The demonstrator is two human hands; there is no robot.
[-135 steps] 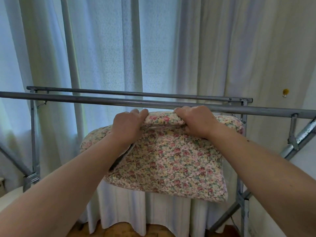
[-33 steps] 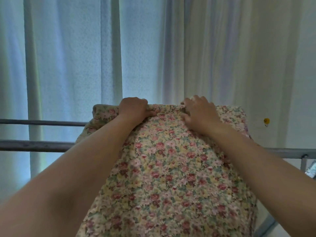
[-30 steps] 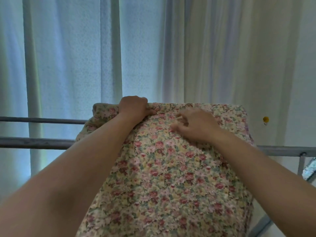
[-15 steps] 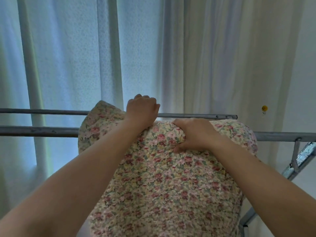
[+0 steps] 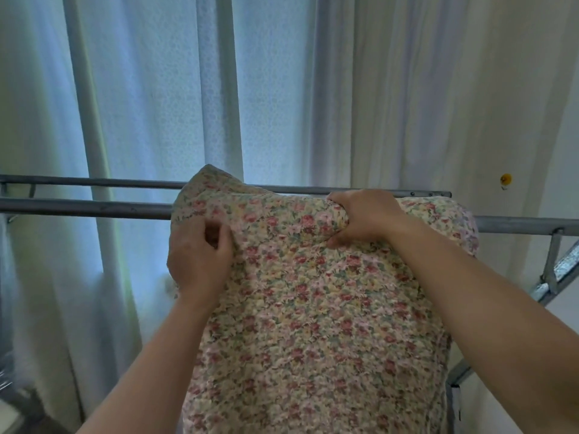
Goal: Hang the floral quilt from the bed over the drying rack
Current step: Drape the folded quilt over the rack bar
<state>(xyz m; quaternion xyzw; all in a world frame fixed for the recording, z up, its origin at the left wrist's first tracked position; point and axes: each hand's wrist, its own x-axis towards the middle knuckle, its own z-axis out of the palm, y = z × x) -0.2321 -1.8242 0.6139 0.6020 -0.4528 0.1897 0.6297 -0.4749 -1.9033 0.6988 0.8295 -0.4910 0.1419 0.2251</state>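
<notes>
The floral quilt (image 5: 307,308), folded thick, lies over the near grey bar of the drying rack (image 5: 84,207) and hangs down toward me. Its top reaches the far bar, and one corner sticks up at the left. My left hand (image 5: 200,255) pinches the quilt's left edge just below the near bar. My right hand (image 5: 363,219) grips a bunched fold at the top, on the bar line. The part of the quilt behind the bars is hidden.
White curtains (image 5: 156,89) hang close behind the rack. The rack's slanted metal leg and bracket (image 5: 554,270) stand at the right. A small yellow hook (image 5: 505,179) sits on the wall at the right.
The quilt has been lifted from under the bars and laid over them. In the last half second my left hand dropped from the top to the quilt's left edge.
</notes>
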